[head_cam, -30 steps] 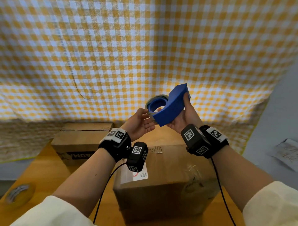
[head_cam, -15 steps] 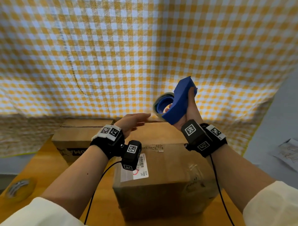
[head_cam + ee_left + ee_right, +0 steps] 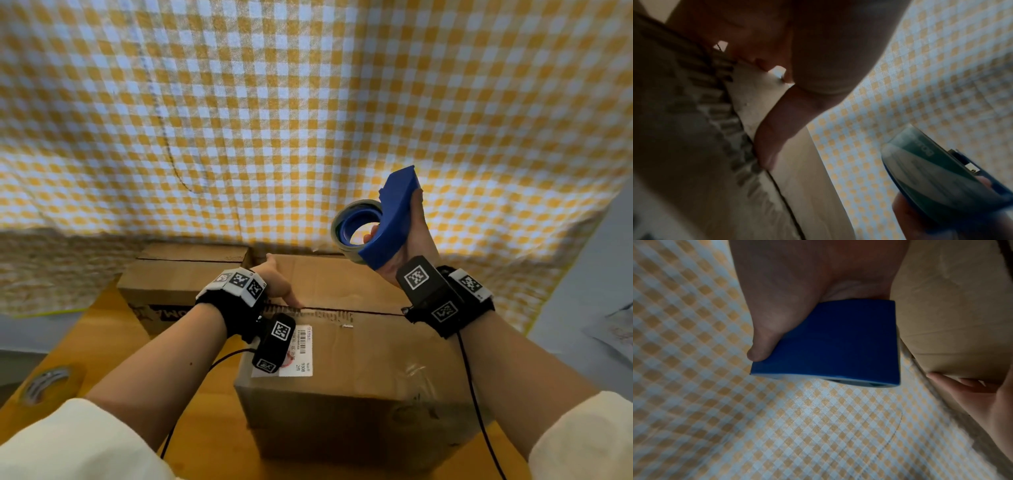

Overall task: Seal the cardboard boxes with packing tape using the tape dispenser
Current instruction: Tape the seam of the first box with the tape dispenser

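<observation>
A large cardboard box (image 3: 359,363) stands on the wooden table in front of me, its top seam (image 3: 363,311) running left to right. My left hand (image 3: 279,286) lies on the box top at the seam's left end, and its thumb (image 3: 766,146) presses beside the seam (image 3: 777,186). My right hand (image 3: 409,236) grips a blue tape dispenser (image 3: 392,219) that carries a tape roll (image 3: 356,228), held in the air above the box's far right corner. In the right wrist view my thumb (image 3: 762,345) lies along the dispenser's blue back (image 3: 838,344).
A second, smaller cardboard box (image 3: 185,274) sits behind and to the left, touching the large one. A loose tape roll (image 3: 48,382) lies at the table's left edge. Papers (image 3: 616,329) lie off to the right. A yellow checked cloth (image 3: 308,120) hangs behind.
My left hand let go of the tape roll and dropped onto the box top at the seam. My right hand carried the dispenser to the right and tilted it more upright.
</observation>
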